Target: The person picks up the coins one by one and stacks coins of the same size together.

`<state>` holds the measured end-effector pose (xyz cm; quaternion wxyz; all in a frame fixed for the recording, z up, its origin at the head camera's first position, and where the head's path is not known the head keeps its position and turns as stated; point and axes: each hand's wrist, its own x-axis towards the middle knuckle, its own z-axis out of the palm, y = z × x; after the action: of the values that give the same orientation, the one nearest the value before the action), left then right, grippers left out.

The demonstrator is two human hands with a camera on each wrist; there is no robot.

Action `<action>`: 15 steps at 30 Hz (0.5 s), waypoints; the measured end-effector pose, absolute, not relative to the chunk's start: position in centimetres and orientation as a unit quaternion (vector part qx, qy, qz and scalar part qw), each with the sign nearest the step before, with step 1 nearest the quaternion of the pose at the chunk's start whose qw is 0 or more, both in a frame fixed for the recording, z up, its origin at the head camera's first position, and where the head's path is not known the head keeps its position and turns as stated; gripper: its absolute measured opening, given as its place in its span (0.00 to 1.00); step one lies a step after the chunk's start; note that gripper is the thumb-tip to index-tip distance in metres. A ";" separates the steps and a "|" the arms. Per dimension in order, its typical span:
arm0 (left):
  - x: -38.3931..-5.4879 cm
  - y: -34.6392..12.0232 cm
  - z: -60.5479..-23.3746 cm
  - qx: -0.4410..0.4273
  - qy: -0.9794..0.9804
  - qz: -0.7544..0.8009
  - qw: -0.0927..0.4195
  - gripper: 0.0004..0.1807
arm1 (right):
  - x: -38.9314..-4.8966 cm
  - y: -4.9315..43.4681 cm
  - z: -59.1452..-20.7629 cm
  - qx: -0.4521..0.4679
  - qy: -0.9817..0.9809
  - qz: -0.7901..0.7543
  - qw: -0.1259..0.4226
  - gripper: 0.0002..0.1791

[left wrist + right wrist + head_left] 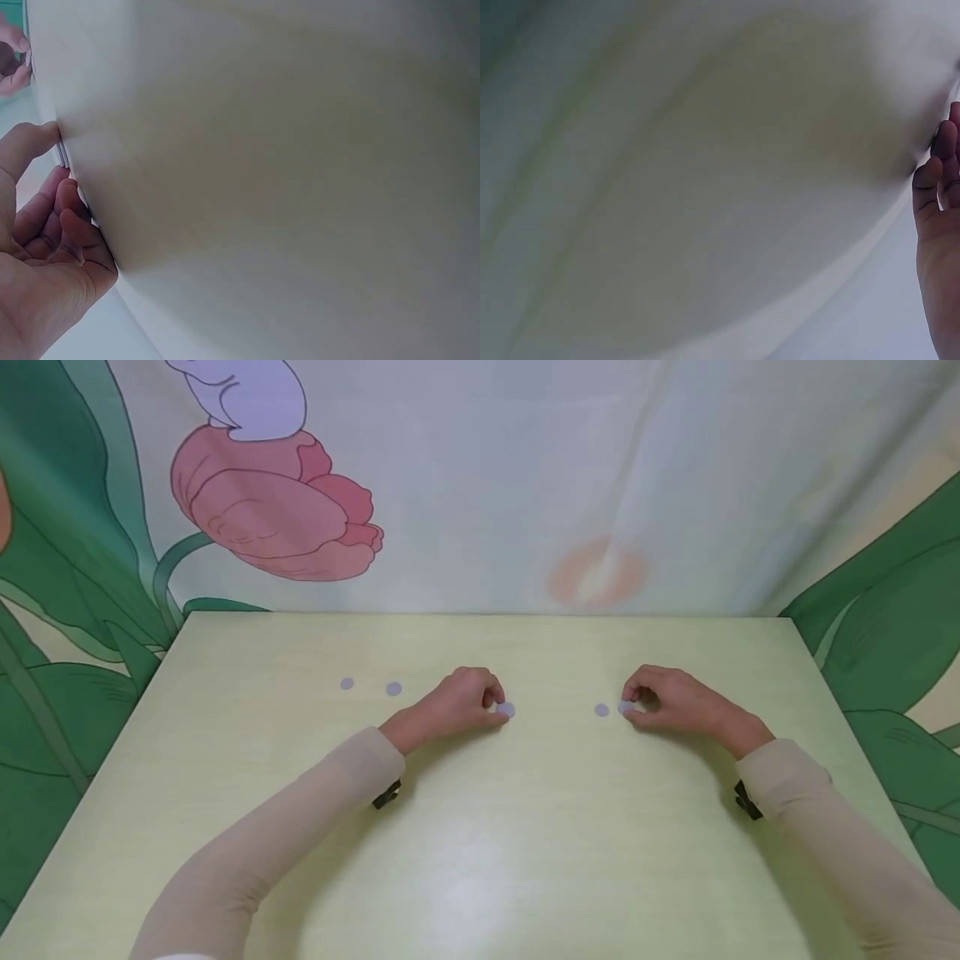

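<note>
On the pale table, my left hand (463, 700) pinches a small light-purple disc (507, 710) between thumb and fingertips. Seen edge-on in the left wrist view, the disc (63, 154) looks like thin layers, and how many cannot be told. To the right, my right hand (672, 697) pinches a similar disc (626, 707) by its edges. Just left of that one lies a loose disc (602, 710), untouched. Only part of the right hand (939, 217) shows at the edge of the right wrist view, where its disc is hidden.
Two more flat discs lie to the left of my left hand, a smaller one (347, 683) and a slightly larger one (393, 688). Behind the far edge of the table (480, 852) hangs a printed curtain (465, 485) with flowers and leaves.
</note>
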<state>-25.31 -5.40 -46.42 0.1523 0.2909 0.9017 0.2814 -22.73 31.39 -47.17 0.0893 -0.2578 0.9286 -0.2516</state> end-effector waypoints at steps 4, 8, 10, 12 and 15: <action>-25.2 -5.3 -46.2 0.291 0.904 0.275 0.151 0.12 | -22.6 31.4 -47.0 -0.282 0.924 -0.250 0.067 0.08; -25.2 -5.3 -46.1 0.291 0.904 0.274 0.150 0.13 | -22.5 31.4 -47.3 -0.297 0.921 -0.246 0.052 0.08; -25.2 -5.3 -46.0 0.291 0.905 0.272 0.151 0.13 | -22.4 31.5 -47.3 -0.300 0.920 -0.247 0.052 0.09; -25.2 -5.2 -46.1 0.291 0.905 0.272 0.152 0.13 | -22.3 31.6 -47.2 -0.291 0.919 -0.259 0.059 0.10; -25.2 -5.2 -46.1 0.290 0.905 0.272 0.153 0.13 | -22.1 31.7 -47.0 -0.275 0.916 -0.281 0.076 0.12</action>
<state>-25.22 -5.16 -46.07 0.1528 0.2897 0.9050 0.2715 -22.14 31.74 -46.99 0.0759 -0.2753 0.9163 -0.2810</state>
